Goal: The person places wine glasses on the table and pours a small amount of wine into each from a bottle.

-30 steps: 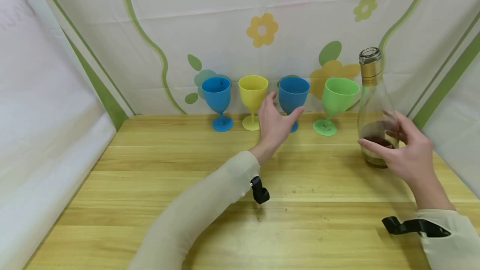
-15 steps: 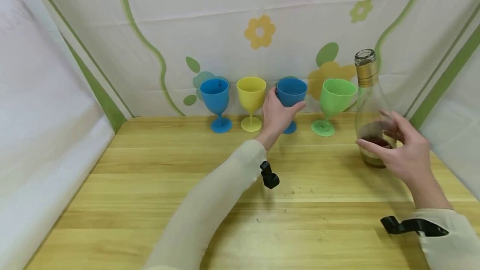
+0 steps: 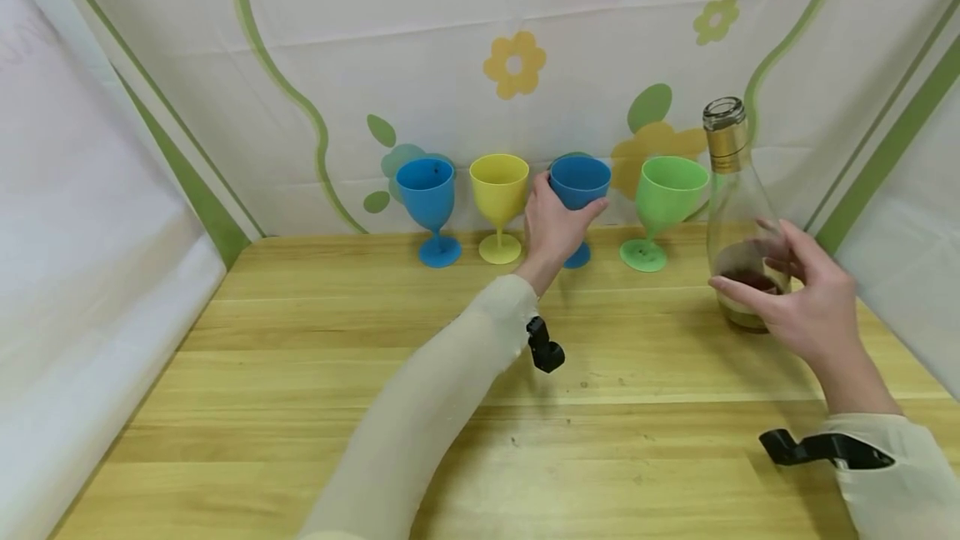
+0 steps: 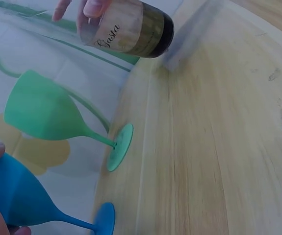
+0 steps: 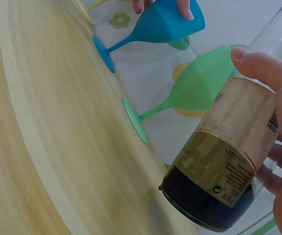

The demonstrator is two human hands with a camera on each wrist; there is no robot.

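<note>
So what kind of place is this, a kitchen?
Probably not: it looks like a staged tabletop booth. A wooden table is walled by flower-print cloth, with plastic goblets lined up beside a bottle.

The blue goblet [image 3: 579, 190] stands upright on the wooden bench [image 3: 480, 373], third in a row of four along the back edge, its round foot flat on the wood. Its bowl is deep, matte and open at the top. The left hand [image 3: 553, 227] wraps its fingers [image 5: 184, 9] round the bowl. Over at the right end stands the glass bottle [image 3: 738, 223], upright, uncapped, with a gold band on its neck, a tan paper label and a little dark liquid at the bottom. The right hand [image 3: 806, 302] cups its lower body, thumb across the label.
</note>
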